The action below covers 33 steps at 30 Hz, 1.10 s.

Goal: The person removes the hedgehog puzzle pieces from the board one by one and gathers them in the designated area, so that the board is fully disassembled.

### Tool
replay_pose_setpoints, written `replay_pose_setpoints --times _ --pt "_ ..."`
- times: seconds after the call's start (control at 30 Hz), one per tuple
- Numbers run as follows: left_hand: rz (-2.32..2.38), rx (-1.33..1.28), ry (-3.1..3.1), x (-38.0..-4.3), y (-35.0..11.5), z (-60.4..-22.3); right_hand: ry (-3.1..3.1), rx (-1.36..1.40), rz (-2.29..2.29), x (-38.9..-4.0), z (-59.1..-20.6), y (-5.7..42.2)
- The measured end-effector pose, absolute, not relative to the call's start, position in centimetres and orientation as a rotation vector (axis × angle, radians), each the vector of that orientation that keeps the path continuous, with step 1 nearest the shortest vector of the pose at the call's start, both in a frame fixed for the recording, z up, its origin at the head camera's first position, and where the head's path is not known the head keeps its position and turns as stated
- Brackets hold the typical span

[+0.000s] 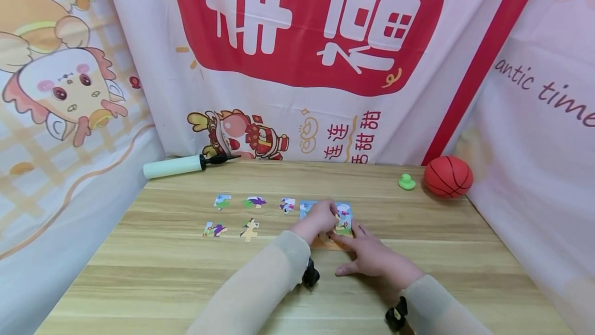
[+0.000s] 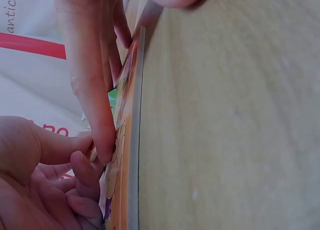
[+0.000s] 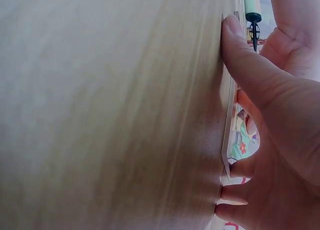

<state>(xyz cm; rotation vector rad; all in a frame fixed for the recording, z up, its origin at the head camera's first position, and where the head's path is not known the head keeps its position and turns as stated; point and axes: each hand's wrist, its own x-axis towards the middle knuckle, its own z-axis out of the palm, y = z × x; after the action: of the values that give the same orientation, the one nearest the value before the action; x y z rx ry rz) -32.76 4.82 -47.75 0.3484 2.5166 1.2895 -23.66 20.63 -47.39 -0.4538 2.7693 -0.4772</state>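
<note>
The puzzle board [image 1: 325,245] lies flat on the counter [image 1: 232,283], beneath the fingers of both your hands. Your left hand [image 1: 319,219] pinches a small puzzle piece [image 1: 338,219], mostly hidden, between thumb and fingers, directly over the board. Your right hand [image 1: 374,255] is spread: forefinger on the board, thumb extended past the near edge. Five loose pieces [image 1: 250,230] lie left of the board, in two rows. Farther out: pump [image 1: 174,166], duck [image 1: 406,182], ball [image 1: 448,176].
</note>
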Motion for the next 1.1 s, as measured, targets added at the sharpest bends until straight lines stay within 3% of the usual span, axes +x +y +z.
replay_pose_setpoints --times 1.1 --pt "1.382 0.282 2.589 -33.5 3.0 -47.6 2.786 -0.463 -0.468 -23.5 -47.4 20.4"
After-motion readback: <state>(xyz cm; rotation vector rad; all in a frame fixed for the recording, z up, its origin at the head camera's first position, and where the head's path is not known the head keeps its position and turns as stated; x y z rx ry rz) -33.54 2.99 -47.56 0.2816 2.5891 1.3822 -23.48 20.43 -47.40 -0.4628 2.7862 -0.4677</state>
